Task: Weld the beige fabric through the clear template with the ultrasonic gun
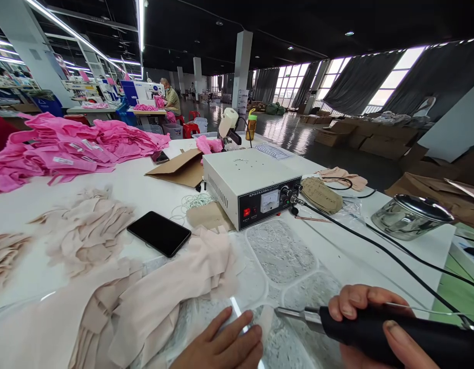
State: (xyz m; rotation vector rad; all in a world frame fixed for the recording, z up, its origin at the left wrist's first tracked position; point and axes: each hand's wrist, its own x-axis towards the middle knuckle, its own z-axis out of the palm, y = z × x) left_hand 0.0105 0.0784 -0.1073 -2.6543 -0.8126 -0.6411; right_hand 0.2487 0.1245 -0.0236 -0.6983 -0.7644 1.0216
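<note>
My right hand point(370, 310) is wrapped around the thick black handle of an ultrasonic handpiece point(352, 330). Its slim metal tip points left, low over the patterned mat. Just left of the tip, a small pale fabric piece point(266, 320) lies on the grey stone-patterned mat point(281, 251). My left hand point(225, 343) rests flat with fingers stretched out, the fingertips beside this small piece. Left of that hand spread overlapping beige fabric pieces point(175, 287). A black cable runs from the handpiece side toward the white ultrasonic generator box point(252, 174), whose red switch is lit.
A black phone point(159, 233) lies among beige fabric stacks point(91, 230). Pink garments point(67, 146) are heaped at the left. A folded cardboard piece point(175, 168) sits behind the phone, and a lidded metal pot point(408, 218) stands at the right. Farther back, a person point(171, 97) sits at a sewing machine.
</note>
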